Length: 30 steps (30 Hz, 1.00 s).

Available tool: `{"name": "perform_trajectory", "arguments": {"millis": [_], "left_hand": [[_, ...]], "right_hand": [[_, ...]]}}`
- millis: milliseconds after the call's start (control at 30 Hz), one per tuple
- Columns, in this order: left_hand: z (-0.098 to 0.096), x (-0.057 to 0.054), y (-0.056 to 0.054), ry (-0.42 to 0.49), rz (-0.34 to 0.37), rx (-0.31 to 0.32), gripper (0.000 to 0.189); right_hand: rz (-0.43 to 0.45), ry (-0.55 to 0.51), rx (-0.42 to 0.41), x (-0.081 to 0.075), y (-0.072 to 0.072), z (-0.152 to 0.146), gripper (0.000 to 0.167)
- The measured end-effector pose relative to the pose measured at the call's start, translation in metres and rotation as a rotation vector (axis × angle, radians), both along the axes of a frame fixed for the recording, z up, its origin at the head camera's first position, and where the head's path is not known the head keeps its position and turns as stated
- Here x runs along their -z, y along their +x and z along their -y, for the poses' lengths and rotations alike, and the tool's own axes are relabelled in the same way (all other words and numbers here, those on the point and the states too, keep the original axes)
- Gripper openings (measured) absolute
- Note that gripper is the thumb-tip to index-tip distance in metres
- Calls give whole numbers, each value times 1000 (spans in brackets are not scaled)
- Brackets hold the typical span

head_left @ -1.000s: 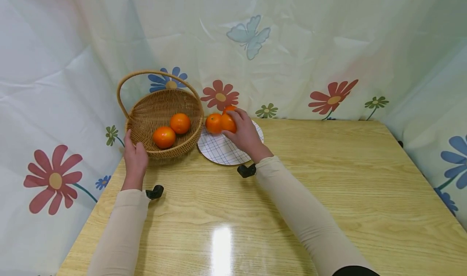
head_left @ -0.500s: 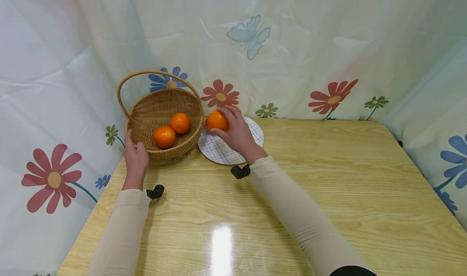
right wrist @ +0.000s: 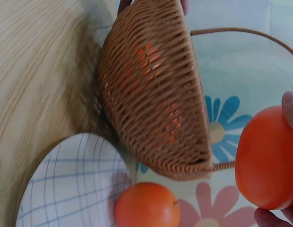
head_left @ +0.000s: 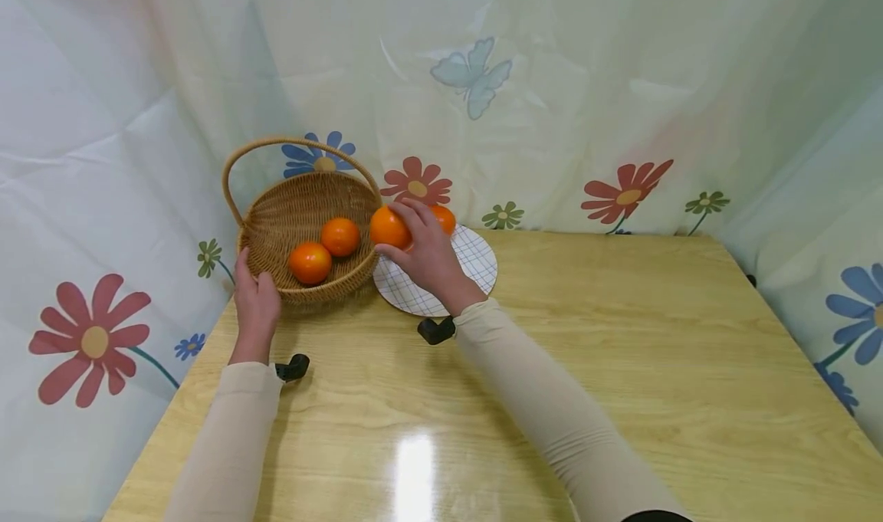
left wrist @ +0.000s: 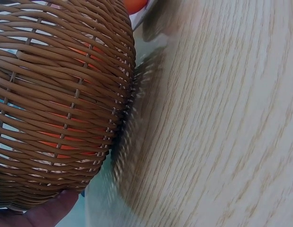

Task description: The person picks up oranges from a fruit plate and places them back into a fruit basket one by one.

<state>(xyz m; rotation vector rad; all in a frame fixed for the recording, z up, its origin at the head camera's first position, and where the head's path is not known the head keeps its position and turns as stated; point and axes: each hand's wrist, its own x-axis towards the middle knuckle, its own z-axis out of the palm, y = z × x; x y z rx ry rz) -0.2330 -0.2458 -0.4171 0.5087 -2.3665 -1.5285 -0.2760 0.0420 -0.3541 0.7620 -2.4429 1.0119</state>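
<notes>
One orange [head_left: 390, 227] gripped between thumb and fingers of the right hand [head_left: 431, 257], raised near the right rim of the wicker basket [head_left: 286, 208], left hand [head_left: 257, 300] pinching its edge, two more oranges [head_left: 310, 263] inside, checked plate [head_left: 477, 260] alongside

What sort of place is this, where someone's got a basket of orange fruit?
Probably a staged tabletop corner, perhaps for recording: a wood-grain table, floral sheeting behind it and at both sides, and a small black device at the right wrist.
</notes>
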Motion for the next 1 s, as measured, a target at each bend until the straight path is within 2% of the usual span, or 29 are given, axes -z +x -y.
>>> {"name": "perform_trajectory", "arguments": {"millis": [367,1000], "left_hand": [[0,0,0,4,5,8,61],[1,4,-4,-4,-13,-12,61]], "right_hand": [[-62,18,-46,-1,0,26,67],[33,50,-50,10,-6,48,69]]}}
